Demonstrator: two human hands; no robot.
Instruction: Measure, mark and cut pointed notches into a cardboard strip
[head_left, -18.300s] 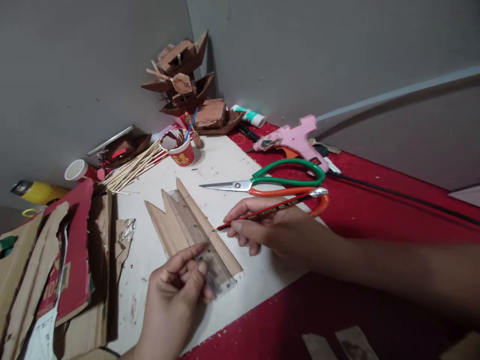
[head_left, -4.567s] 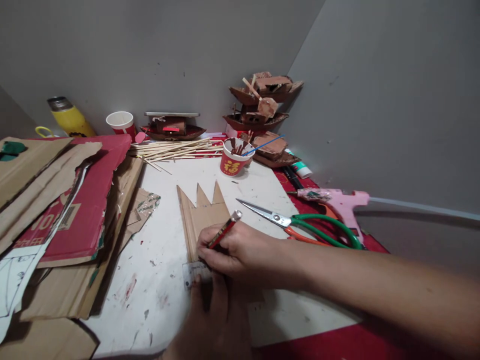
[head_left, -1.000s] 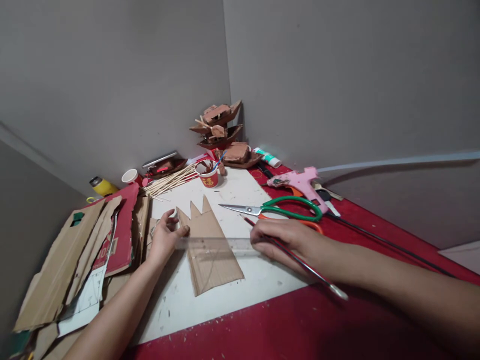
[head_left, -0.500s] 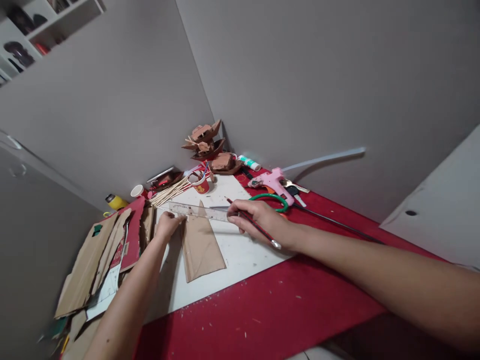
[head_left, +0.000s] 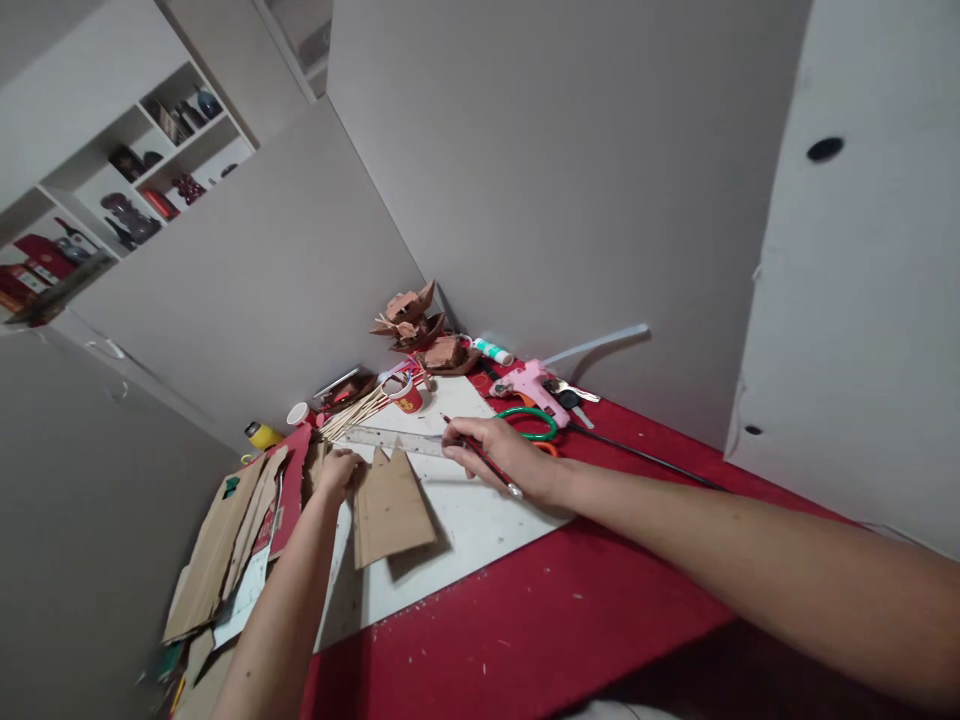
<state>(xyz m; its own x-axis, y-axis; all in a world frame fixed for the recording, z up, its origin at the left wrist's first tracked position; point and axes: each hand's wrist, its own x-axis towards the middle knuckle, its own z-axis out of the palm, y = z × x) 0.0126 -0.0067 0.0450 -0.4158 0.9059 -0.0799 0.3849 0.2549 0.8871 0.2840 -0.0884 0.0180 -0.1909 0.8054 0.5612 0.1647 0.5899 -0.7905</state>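
My left hand [head_left: 341, 470] pinches the left edge of a piece of brown cardboard [head_left: 394, 515]. The cardboard has a notched, pointed top edge and is tilted, its right side casting a shadow on the white board [head_left: 487, 525]. In my right hand [head_left: 495, 450] are a clear ruler [head_left: 397, 440] and a dark red-and-black pencil [head_left: 495, 469]. The ruler reaches left behind the cardboard's points, and the pencil lies slanted across my fingers. Green-handled scissors [head_left: 536, 411] lie just beyond my right hand, their blades mostly hidden.
Cardboard scraps [head_left: 225, 545] are piled on the left. Behind the board stand a red paper cup [head_left: 409, 397], wooden sticks [head_left: 352, 415] and brown cardboard models [head_left: 412, 320]. A pink glue gun [head_left: 534, 385] sits at the back right on the red table [head_left: 480, 650], near the grey wall [head_left: 570, 200].
My left hand has tilted the cardboard up off the board, and its notched top now shows. My right hand still holds the ruler and pencil. The camera view has shifted, showing more shelf.
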